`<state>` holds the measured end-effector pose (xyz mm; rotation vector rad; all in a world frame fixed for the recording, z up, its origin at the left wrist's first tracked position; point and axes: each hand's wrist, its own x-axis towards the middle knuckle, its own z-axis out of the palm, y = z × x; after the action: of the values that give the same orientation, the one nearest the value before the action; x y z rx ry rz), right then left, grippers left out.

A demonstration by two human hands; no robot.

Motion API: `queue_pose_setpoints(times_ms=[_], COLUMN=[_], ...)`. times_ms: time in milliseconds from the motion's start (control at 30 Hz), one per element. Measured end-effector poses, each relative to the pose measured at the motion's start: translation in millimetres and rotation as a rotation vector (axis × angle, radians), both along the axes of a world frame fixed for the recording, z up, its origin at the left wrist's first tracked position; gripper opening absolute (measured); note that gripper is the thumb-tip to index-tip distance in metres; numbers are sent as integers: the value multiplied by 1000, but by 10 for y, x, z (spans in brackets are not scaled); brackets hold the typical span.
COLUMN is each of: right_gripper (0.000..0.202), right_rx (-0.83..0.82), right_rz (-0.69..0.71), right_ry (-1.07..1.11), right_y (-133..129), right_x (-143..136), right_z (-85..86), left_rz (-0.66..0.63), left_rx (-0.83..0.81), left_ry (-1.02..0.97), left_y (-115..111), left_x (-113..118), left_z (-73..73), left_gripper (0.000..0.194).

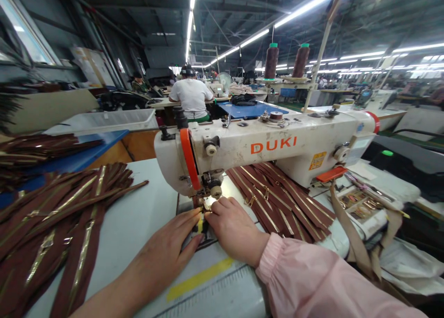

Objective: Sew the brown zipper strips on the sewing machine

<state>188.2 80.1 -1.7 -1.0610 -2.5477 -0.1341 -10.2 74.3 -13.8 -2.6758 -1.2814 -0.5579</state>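
Observation:
A white sewing machine (236,144) marked DUKI spans the middle of the view. At its needle area, my left hand (169,244) lies on the left, fingertips beside the presser foot, thumb apart from the fingers. On the right, my right hand (236,223) has its fingers bent and pressed together at the same spot; whatever is under the fingertips is hidden. Brown zippers with gold teeth (83,234) are heaped at the left. More brown zippers (287,202) lie behind and right of the needle, under the machine arm. Yellow tape (201,278) sticks to the machine bed.
An open box of small metal parts (360,204) stands at the right, a beige strap (347,230) hanging beside it. Two brown thread cones (271,62) stand behind the machine. A white plastic bin (121,120) is at back left. A person in a white shirt (191,95) sits ahead.

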Motion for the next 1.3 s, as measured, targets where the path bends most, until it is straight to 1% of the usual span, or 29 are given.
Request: queue_pose_setpoints(times_ms=[167, 467, 600, 667, 733, 767, 867, 933, 967, 1033, 1100, 1167, 1233, 1300], right_gripper=[11, 12, 14, 17, 19, 20, 21, 22, 23, 24, 23, 22, 22, 22], right_rx=[-19, -15, -3, 7, 3, -3, -27, -40, -44, -48, -47, -39, -29, -39], right_rz=[-30, -80, -85, -81, -82, -85, -79, -66, -60, -48, -31, -12, 22, 67], right_ry=[22, 87, 103, 116, 140, 157, 202, 215, 215, 199, 174, 154, 157, 190], right_y=[-6, -23, -15, -22, -40, -51, -83, -95, -98, -100, -106, -139, -224, -363], right_x=[0, 16, 21, 25, 31, 35, 41, 39, 36, 27, 17, 15, 28, 61], right_z=[-24, -69, -76, -75, -73, -72, -68, -61, -54, -36, -16, 3, 13, 4], left_rz=[14, 10, 3, 10, 11, 1, -58, -90, -99, -102, -87, -75, -92, -115], left_rx=[-5, 4, 13, 24, 46, 65, 100, 64, 38, -3, -27, -51, -103, -163], left_ry=[-32, -42, -13, -1, 12, 14, 22, 28, 27, 10, -4, 30, 109, 167], left_y=[42, 68, 101, 71, -39, -128, -487, -714, -793, -848, -767, -605, -440, -329], left_x=[27, 36, 65, 63, 32, 6, -90, -139, -152, -151, -111, -40, 39, 97], left_z=[31, 35, 71, 105, 149, 172, 241, 285, 307, 346, 380, 417, 466, 522], left_gripper=[40, 34, 34, 32, 29, 29, 25, 22, 21, 22, 26, 37, 49, 50])
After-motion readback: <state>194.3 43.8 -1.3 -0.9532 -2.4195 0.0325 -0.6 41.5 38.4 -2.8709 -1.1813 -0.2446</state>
